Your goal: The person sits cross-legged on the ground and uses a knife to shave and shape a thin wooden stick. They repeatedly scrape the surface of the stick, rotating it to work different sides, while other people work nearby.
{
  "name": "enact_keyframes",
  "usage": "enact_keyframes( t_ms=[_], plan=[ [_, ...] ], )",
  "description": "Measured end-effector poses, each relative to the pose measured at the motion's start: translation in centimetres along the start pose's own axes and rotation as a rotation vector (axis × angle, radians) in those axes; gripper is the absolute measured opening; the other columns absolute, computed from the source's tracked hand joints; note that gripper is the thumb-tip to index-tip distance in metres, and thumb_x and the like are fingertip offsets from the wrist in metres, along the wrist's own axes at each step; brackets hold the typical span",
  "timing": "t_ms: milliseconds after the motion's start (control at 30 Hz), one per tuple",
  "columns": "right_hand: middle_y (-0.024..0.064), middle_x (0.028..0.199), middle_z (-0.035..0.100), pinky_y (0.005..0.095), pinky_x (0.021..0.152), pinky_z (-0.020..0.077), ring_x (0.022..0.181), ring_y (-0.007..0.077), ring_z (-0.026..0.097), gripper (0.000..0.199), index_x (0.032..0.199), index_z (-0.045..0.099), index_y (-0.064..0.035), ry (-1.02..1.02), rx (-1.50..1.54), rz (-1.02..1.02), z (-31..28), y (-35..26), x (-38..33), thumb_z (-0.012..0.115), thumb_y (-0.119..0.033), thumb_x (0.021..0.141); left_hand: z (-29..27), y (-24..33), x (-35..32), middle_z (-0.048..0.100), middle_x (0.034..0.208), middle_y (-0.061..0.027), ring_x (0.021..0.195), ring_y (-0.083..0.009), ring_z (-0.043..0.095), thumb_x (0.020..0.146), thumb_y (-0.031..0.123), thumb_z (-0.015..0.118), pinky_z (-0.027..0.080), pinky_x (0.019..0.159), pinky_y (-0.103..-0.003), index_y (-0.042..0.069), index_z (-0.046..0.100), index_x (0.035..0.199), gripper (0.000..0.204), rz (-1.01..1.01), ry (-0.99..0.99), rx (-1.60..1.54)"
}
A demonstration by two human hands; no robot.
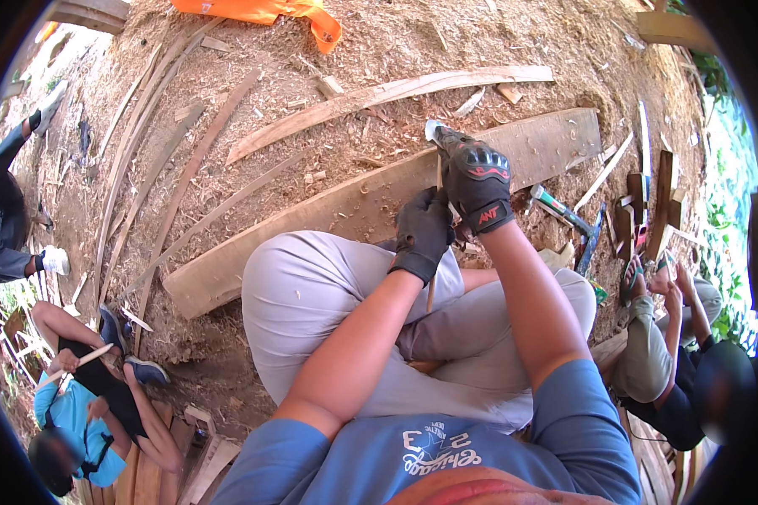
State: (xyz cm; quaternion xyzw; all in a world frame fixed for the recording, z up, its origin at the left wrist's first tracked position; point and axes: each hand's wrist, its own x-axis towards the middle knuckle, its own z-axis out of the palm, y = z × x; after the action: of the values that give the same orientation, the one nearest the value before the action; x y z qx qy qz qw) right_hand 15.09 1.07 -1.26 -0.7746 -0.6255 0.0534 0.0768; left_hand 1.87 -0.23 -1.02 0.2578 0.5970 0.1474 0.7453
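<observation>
With our left hand [425,229], we gripped a thin stick [430,296] over our legs [312,269]. Our right hand [477,175] was clenched; we couldn't tell on what. The stick seemed light, stiff, snappable, best held mid-way.

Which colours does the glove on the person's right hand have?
The right glove is mostly black with red markings; it shows best in the head view.
</observation>
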Motion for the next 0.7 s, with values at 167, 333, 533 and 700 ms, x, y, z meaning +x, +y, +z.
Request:
enact_keyframes(
  t_ms=[167, 333, 533, 700],
  plan=[
    [0.0194, 0.092, 0.076, 0.0482, 0.076, 0.0579, 0.084, 0.039, 0.073, 0.025, 0.113, 0.077, -0.0102, -0.234, 0.104, 0.193, -3.3, -0.6, 2.0, 0.059, -0.019, 0.098, -0.1, -0.3, -0.3, 0.058, 0.066, 0.0012, 0.046, -0.0089, 0.05, 0.11, 0.027, 0.055, 0.037, 0.041, -0.027, 0.007, 0.073, 0.104, 0.027, 0.038, -0.027, -0.058],
    [0.0213, 0.101, 0.076, 0.0468, 0.08, 0.0587, 0.091, 0.0401, 0.073, 0.03, 0.123, 0.077, -0.0107, -0.028, 0.198, 0.251, -3.2, 3.0, 2.6, 0.059, -0.026, 0.104, -0.2, 0.1, -0.3, 0.059, 0.067, -0.0001, 0.049, -0.0093, 0.056, 0.11, 0.025, 0.055, 0.046, 0.046, -0.028, 0.005, 0.073, 0.105, 0.028, -0.03, -0.081, -0.12],
    [0.0197, 0.099, 0.076, 0.0495, 0.077, 0.0575, 0.087, 0.0406, 0.072, 0.03, 0.125, 0.076, -0.0135, -0.114, 0.165, 0.146, -2.7, 1.0, 1.9, 0.058, -0.022, 0.101, -0.2, 0.1, -0.3, 0.056, 0.069, 0.0029, 0.049, -0.0076, 0.052, 0.11, 0.026, 0.055, 0.037, 0.041, -0.025, 0.006, 0.069, 0.111, 0.024, -0.04, -0.067, -0.049],
    [0.0185, 0.097, 0.076, 0.0497, 0.076, 0.0575, 0.086, 0.0393, 0.072, 0.031, 0.125, 0.075, -0.0144, -0.127, 0.113, 0.074, 0.2, 1.8, 1.2, 0.059, -0.021, 0.1, 0.0, 0.7, -0.5, 0.057, 0.071, 0.0021, 0.05, -0.009, 0.053, 0.109, 0.025, 0.057, 0.039, 0.042, -0.025, 0.005, 0.07, 0.112, 0.024, -0.033, -0.09, -0.057]
  ],
)
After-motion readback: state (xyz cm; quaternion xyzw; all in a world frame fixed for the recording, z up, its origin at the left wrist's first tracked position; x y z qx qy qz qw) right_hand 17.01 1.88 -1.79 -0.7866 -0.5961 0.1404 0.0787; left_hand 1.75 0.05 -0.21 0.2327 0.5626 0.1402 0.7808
